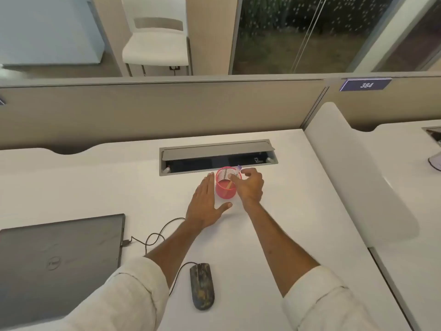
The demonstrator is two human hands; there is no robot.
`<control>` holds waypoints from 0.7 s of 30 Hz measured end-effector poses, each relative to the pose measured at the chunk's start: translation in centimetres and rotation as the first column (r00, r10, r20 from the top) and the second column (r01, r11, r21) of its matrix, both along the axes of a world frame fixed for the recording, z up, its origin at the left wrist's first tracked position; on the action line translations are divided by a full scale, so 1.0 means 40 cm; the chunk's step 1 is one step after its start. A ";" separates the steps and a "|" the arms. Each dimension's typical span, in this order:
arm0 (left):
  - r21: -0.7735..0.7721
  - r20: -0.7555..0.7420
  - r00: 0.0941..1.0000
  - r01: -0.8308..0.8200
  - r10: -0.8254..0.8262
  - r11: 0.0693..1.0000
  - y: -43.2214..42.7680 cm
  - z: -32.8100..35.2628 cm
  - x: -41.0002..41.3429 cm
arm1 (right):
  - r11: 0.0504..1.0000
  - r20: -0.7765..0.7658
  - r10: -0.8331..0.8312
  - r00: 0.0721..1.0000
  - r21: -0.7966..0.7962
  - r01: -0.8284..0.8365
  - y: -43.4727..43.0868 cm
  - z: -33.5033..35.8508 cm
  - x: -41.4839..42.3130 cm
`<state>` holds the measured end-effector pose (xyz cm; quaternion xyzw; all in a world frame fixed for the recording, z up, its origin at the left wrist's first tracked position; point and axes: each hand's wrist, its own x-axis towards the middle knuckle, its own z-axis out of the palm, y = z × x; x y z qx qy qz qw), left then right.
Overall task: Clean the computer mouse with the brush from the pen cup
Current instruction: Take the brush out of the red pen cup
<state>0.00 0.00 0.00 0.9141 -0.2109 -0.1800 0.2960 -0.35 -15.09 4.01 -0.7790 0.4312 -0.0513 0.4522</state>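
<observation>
1. At the far middle of the white desk [274, 223], just in front of the open cable tray [214, 155], stands the pink mesh pen cup [224, 187]; the brush [235, 174] leans inside it, its purple tip poking over the far right rim
2. The right hand [250, 187] is at the cup's right rim, index finger and thumb closing toward the brush's upper part, the other fingers loosely curled; whether they already pinch it I cannot tell, since the index finger hides the contact
3. The left hand [205, 204] lies open and flat beside the cup's left wall, fingers pressed together, thumb spread out below the cup; it seems to brace the cup rather than hold it
4. Risk: the cup looks light, and a slanted pull on the brush could tip it or drag it toward the cable tray, because the flat palm steadies one side only
5. Risk: a pinch on the very tip could slip and drop the brush back in
6. Risk: the computer mouse [202, 285] sits well apart, near the person, its cable [162, 231] looping under the left forearm toward the closed laptop [59, 263]; drawing that arm back could snag the loop and shift the mouse
</observation>
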 end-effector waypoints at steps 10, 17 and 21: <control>-0.038 0.034 0.999 -0.017 0.018 0.999 -0.048 -0.025 0.048 | 0.999 0.012 -0.029 0.999 -0.033 0.030 -0.007 -0.029 0.033; -0.062 0.038 0.998 -0.043 0.046 0.997 -0.043 -0.050 0.052 | 0.994 0.106 -0.099 0.989 -0.028 0.102 -0.014 -0.049 0.037; -0.044 0.043 0.998 -0.035 0.037 0.998 -0.039 -0.048 0.060 | 0.989 0.163 -0.140 0.977 -0.022 0.145 -0.013 -0.051 0.032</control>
